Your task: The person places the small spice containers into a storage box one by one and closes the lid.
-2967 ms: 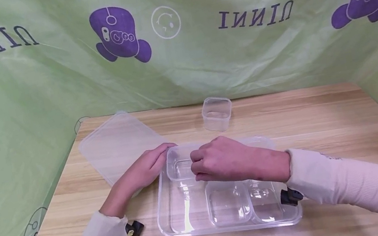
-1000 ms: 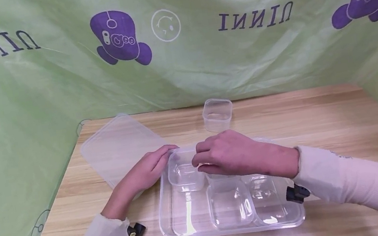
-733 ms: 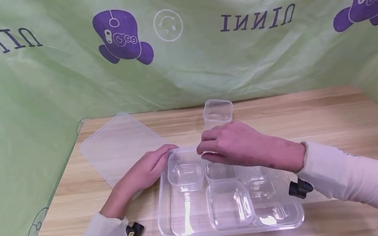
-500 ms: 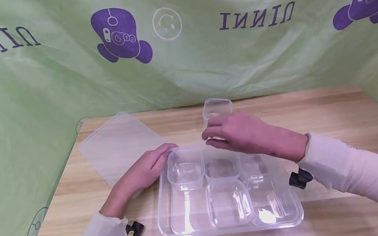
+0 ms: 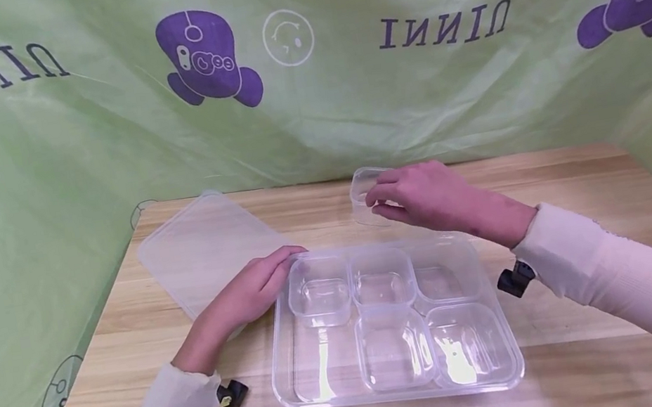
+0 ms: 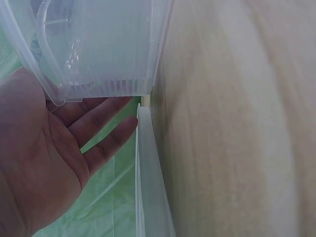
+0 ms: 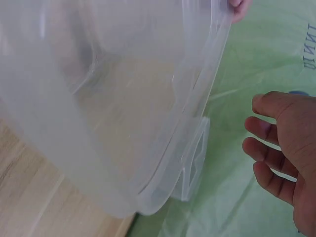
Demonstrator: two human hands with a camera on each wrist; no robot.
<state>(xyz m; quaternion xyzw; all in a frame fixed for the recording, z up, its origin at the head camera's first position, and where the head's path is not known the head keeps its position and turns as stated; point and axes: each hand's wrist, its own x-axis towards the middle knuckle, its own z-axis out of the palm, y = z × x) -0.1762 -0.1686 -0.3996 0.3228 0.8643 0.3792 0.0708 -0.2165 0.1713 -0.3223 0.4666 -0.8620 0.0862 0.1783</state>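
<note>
A large clear plastic food box [image 5: 326, 406] sits on the table in the head view. Inside it stand several small clear containers: back left [image 5: 323, 319], back middle [image 5: 384, 297], front middle [image 5: 396, 363] and front right [image 5: 474, 351]. My left hand [image 5: 253, 290] rests at the box's back left corner; the left wrist view has its fingers [image 6: 111, 143] loosely extended outside the wall. At the back, my right hand [image 5: 427, 198] partly covers another small container [image 5: 366, 211]. The right wrist view has that hand's fingers loosely bent, with nothing between them.
A flat frosted lid [image 5: 212, 250] lies on the wooden table [image 5: 555, 195] at the back left, beside my left hand. A green printed cloth [image 5: 350, 114] hangs behind the table and along both sides. A latch flap [image 7: 192, 163] projects from the box.
My right hand has moved from over the box's back row to the small container at the back. The back middle container is now uncovered. My left hand stays at the corner.
</note>
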